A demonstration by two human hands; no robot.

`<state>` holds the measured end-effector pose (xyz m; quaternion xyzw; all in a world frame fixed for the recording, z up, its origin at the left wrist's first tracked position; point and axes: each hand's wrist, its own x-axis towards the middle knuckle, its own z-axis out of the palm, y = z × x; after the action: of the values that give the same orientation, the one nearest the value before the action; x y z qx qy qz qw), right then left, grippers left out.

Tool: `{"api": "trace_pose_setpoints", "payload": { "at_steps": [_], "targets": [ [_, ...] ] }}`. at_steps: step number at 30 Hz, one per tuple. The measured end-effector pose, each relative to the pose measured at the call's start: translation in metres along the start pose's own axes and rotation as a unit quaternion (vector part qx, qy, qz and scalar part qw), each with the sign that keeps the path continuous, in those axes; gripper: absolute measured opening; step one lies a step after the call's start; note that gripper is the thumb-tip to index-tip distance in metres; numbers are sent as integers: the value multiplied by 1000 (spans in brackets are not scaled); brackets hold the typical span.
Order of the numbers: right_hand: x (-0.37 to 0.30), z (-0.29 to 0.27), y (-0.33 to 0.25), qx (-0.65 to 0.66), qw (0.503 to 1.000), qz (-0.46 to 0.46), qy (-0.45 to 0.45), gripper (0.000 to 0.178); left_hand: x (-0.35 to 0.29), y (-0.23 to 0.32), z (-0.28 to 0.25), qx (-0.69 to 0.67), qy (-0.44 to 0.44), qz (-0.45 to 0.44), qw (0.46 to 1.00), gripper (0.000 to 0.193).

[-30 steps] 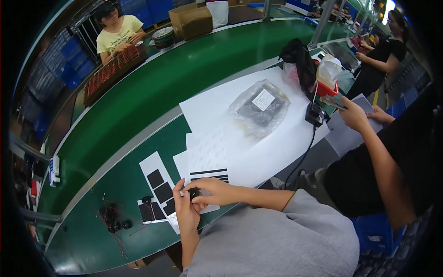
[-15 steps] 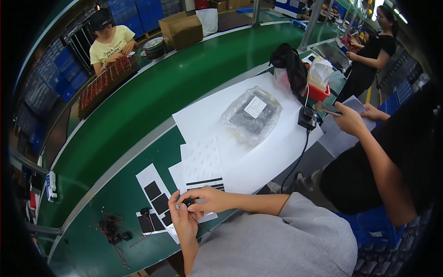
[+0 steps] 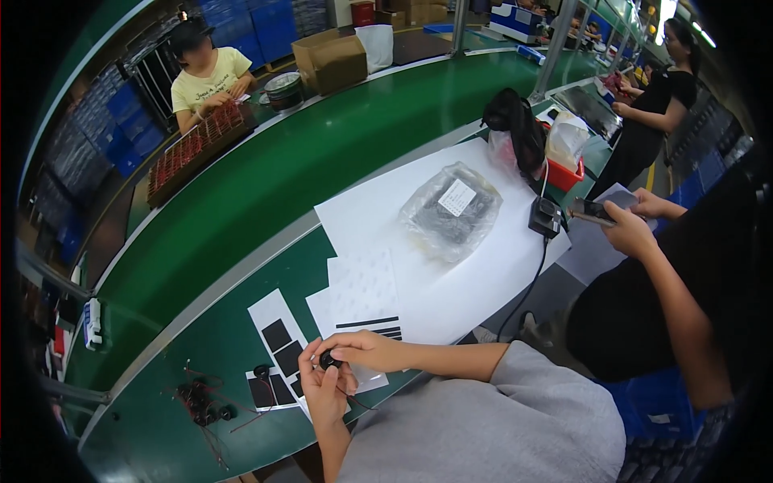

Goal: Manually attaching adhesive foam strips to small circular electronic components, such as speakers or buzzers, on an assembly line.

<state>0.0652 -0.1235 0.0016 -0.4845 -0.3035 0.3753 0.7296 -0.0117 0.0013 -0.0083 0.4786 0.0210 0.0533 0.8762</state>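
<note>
In front of my body, both hands meet around a small round black part with thin wires [image 3: 328,360]. My left hand [image 3: 324,393] holds it from below, fingers raised and curled around its side. My right hand [image 3: 364,351] comes in from the right, with thumb and fingertips closed on its top. A thin wire trails from the part toward my shirt. Just beyond my hands lie white sheets with black square pads [image 3: 276,332]. Another round black part [image 3: 262,372] rests on pads at the left. Farther left is a tangled pile of similar parts with red and black wires [image 3: 201,402].
A clear plastic bag of dark items [image 3: 452,211] lies on white paper [image 3: 362,201]. To its right are a black box with a cable [image 3: 544,217] and a red bin [image 3: 564,172]. A person holding a phone [image 3: 592,211] stands close on my right. Beyond runs a green conveyor [image 3: 338,121].
The whole view has shifted slightly, so things sit a little farther right. My fingers have changed position slightly on the round black part, which both hands still hold.
</note>
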Motion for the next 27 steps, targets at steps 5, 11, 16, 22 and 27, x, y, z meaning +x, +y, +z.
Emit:
{"api": "trace_pose_setpoints", "payload": {
  "at_steps": [5,11,16,22,27],
  "targets": [
    [0,0,-5,35,999,25,30,22,1,2,7,-61,-5,-29,998,46],
    [-1,4,0,-37,996,-25,81,20,-1,-2,7,-19,11,-36,999,47],
    [-2,6,5,-62,993,-19,94,18,-1,9,8,-13,-2,-100,995,48],
    [-3,5,9,-56,995,-31,79,16,-5,7,8,32,-3,-94,995,47],
    [-4,7,9,17,994,-50,96,23,-4,8,11,86,18,-111,990,34]
  ]
}}
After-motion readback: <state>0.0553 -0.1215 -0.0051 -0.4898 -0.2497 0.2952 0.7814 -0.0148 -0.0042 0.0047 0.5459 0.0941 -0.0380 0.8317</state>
